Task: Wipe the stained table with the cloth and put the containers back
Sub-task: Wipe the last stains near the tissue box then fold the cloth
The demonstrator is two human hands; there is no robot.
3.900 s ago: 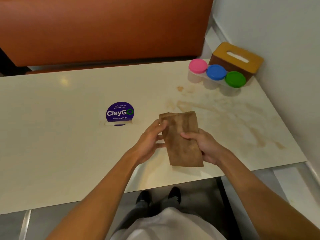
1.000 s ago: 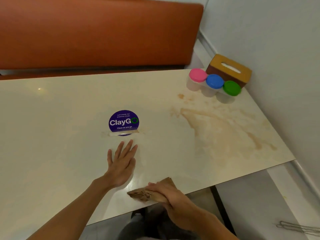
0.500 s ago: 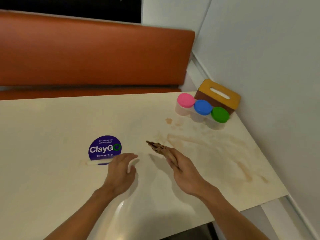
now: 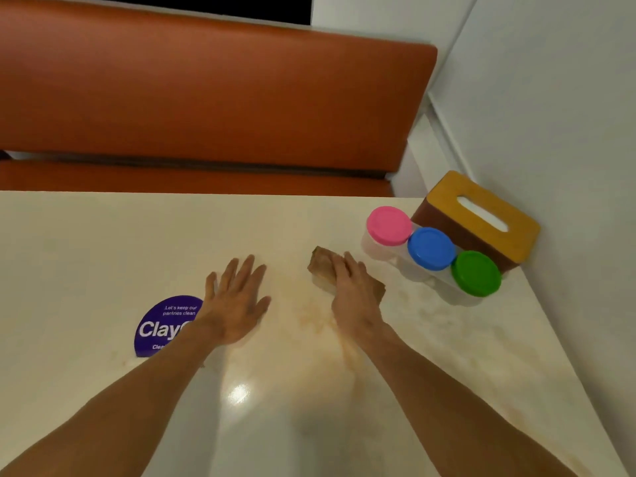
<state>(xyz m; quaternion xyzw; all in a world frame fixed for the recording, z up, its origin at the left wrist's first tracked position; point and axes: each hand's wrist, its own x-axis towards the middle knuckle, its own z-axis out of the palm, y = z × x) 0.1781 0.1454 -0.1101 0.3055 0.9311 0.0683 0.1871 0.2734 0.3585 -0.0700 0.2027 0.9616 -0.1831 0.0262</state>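
Both bare forearms are stretched forward from the lower corners. The left grip (image 4: 237, 301) is laid flat on the table (image 4: 86, 253), fingers straight and spread. The right grip (image 4: 354, 294) is pressed palm-down on the cloth (image 4: 320, 266), fingers kept straight and close together.

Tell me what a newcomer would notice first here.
The orange bench fills the far side, and three containers with pink, blue and green lids stand in a row against the wooden tissue box in the far right corner. Nearer, the right hand presses a brown cloth onto the pale table by a brownish stain, while the left hand lies flat beside a purple sticker.
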